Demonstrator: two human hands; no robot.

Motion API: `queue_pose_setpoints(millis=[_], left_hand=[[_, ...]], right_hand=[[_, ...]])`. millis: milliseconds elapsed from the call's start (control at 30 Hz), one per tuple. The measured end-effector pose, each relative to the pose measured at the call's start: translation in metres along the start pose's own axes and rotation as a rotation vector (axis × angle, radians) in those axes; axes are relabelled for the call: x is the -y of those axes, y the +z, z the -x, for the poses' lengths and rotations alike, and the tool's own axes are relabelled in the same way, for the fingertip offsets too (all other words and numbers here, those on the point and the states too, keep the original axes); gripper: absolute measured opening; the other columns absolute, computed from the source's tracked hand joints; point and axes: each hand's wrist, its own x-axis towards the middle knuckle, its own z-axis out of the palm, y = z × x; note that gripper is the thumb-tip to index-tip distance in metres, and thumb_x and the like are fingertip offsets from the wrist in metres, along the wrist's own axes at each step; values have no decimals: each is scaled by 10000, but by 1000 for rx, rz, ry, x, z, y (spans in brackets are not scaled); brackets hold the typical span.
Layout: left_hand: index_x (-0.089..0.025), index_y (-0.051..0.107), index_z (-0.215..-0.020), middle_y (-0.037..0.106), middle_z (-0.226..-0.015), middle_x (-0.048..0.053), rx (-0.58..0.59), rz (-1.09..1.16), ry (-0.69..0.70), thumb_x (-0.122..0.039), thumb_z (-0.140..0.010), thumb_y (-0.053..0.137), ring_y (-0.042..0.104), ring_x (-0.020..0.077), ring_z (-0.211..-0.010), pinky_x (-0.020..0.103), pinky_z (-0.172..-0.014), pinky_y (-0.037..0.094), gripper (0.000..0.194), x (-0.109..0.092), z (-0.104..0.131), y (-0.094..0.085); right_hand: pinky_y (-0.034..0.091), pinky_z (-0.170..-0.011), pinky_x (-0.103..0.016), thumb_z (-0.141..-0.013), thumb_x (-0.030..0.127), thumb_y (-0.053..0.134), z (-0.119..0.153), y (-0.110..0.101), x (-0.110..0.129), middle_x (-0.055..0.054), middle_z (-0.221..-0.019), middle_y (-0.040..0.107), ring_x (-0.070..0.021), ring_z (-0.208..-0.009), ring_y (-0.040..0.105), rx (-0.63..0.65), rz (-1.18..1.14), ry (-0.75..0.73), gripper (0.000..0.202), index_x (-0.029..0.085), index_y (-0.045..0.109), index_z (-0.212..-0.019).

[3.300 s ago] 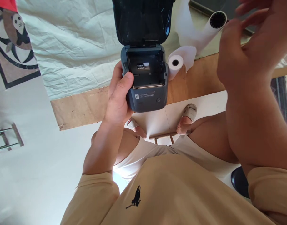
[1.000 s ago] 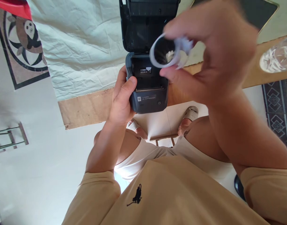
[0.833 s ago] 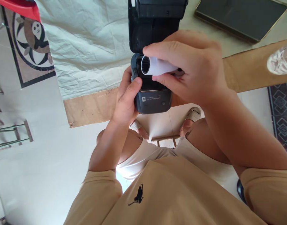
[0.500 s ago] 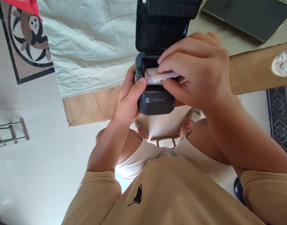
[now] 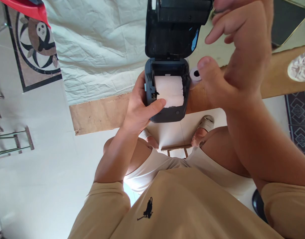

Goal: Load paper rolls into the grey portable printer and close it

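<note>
At table's edge (image 5: 97, 113), left hand (image 5: 137, 108) clasping printer (image 5: 167, 118), paper (image 5: 169, 89) inside, right hand (image 5: 242, 66) loosely spread, empty

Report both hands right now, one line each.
Left hand: closed on the side of the dark printer, thumb on the white paper.
Right hand: open, fingers loosely curled, holding nothing that shows.

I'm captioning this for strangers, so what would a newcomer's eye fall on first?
Probably the bright white paper near the center, inside the dark device that the left hand holds, its lid standing open. Next comes the right hand, large and open at upper right. Then the panda picture at upper left, beyond the edge of the pale cloth.
</note>
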Motion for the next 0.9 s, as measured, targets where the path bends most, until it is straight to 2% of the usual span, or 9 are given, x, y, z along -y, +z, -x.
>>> queue_pose_setpoints(millis=[100,167,233,367,500,600,733,833,900], left_hand=[[-265,629,-1104,668,-974,38,-14,-1,-28,-347,-636,801,641,207,-861,332,-760,523,505,-2,0,1],[-265,639,-1066,666,-973,30,-18,7,-27,-328,-633,804,644,205,-879,330,-776,530,467,-2,0,1],[-268,647,-1019,663,-984,20,-16,13,-1,-323,-630,811,645,200,-899,325,-797,536,426,-2,1,1],[-266,643,-1042,657,-1009,20,16,11,17,-317,-642,811,643,193,-914,311,-797,545,437,-2,2,0],[-268,622,-1132,644,-1087,31,27,40,8,-378,-690,778,641,209,-999,322,-837,547,482,-5,4,2],[-258,630,-1111,655,-1063,42,-17,53,-28,-417,-763,717,653,210,-977,331,-806,549,393,-8,5,5],[-254,649,-1039,671,-981,42,-35,46,-55,-376,-800,693,663,197,-891,325,-750,542,272,-11,6,6],[-260,631,-1079,661,-966,45,-15,53,-59,-390,-804,681,659,198,-876,317,-702,529,309,-9,6,5],[-269,600,-1135,653,-1019,55,-1,56,-52,-483,-803,656,655,227,-977,336,-738,539,399,-7,5,4]], right_hand=[[492,-963,-383,-869,366,475,-2,3,-3,-48,-1019,567,-196,-1196,591,2,-183,-19,190,230,518,-995],[500,-980,-382,-869,326,473,-2,4,-1,-28,-943,558,-164,-1079,639,-91,-292,-19,130,228,515,-944],[486,-1014,-430,-869,349,463,0,4,3,-14,-921,603,-170,-1027,655,-151,-278,-29,142,221,518,-890],[422,-984,-556,-839,519,485,6,4,5,4,-1031,699,-284,-1212,595,49,-42,-44,302,233,522,-929],[373,-994,-557,-797,637,543,9,8,3,-8,-1123,687,-339,-1300,528,171,22,8,440,264,534,-1030],[341,-1026,-562,-800,679,537,8,8,2,-20,-1163,677,-352,-1340,486,239,23,62,485,275,541,-1070],[333,-1037,-578,-798,706,535,7,5,6,-19,-1255,652,-364,-1390,433,335,47,147,531,295,538,-1134],[325,-1045,-598,-807,684,544,7,3,10,-16,-1266,646,-360,-1402,421,368,55,173,523,301,525,-1162],[324,-1053,-596,-820,655,553,7,2,13,-8,-1264,646,-337,-1384,447,375,72,170,495,304,524,-1167]])
